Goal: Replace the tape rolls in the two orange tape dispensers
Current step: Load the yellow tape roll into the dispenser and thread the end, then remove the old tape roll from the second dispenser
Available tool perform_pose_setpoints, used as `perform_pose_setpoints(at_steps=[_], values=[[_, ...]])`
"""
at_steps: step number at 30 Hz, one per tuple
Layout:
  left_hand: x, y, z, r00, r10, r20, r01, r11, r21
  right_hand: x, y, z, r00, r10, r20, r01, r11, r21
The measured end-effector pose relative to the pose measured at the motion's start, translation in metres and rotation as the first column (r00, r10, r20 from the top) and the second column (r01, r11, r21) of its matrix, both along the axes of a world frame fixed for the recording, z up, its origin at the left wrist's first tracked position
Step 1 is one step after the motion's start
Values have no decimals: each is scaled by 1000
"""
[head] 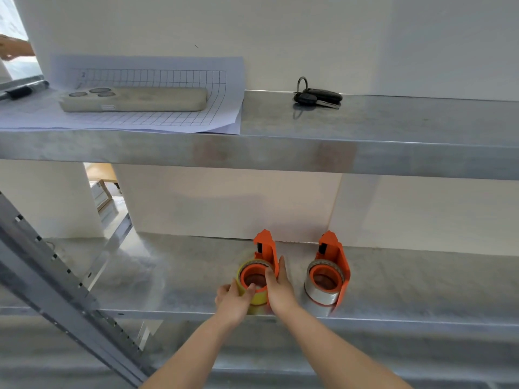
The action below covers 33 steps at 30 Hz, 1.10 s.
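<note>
fingers of the left hand [234, 300] curl around the yellow tape roll [254, 294] low in the middle of the frame, the thumb tip hooked over the rim into the orange hub. the right hand [279, 290] lies flat against the right side of the same left orange dispenser [265, 256], fingers pressed together and pointing up along its side plate, the thumb resting over the top of the roll. so both hands grip this one dispenser and its roll, which sits on the hub, on the lower metal shelf [168, 270] near its front edge. just to the right, apart from the hands, stands the right orange dispenser [334, 259] holding a clear tape roll [320, 293], untouched. on the upper shelf [365, 130], in the upper left of the frame, a phone [134, 99] in a pale case lies face down on a gridded paper sheet [179, 119], with a black marker [22, 89] at the far left edge. a bunch of keys [317, 96] lies right of centre on that shelf. a slanted perforated metal strut [56, 282] crosses the lower left.
</note>
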State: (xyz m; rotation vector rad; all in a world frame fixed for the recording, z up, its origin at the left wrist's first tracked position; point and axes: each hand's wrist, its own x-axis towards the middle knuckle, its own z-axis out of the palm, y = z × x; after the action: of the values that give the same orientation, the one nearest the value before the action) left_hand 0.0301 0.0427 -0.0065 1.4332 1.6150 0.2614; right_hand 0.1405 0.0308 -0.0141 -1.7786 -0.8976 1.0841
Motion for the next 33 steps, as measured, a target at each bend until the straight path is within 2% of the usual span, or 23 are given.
perform_pose_setpoints(at_steps=[9,13,18,22,25,29,33], values=[[4,5,6,988,-40,-147,55,993,105,5,1,12,996,70,60,-59,984,-168],[5,9,13,983,-78,-164,102,985,140,13,-4,30,998,47,-38,-51,992,-113],[13,17,28,992,-84,-92,102,971,218,41,-12,52,999,46,-18,-46,999,-10],[37,15,50,990,-139,-31,140,917,374,74,-32,66,996,-82,26,78,990,116],[58,6,59,973,-229,-13,209,862,461,99,-46,76,977,-196,82,179,968,178],[83,-15,64,911,-411,-33,363,763,535,126,-63,81,960,-271,75,259,957,134],[102,-31,56,845,-534,15,460,742,488,139,-83,76,954,-153,257,149,988,33]])
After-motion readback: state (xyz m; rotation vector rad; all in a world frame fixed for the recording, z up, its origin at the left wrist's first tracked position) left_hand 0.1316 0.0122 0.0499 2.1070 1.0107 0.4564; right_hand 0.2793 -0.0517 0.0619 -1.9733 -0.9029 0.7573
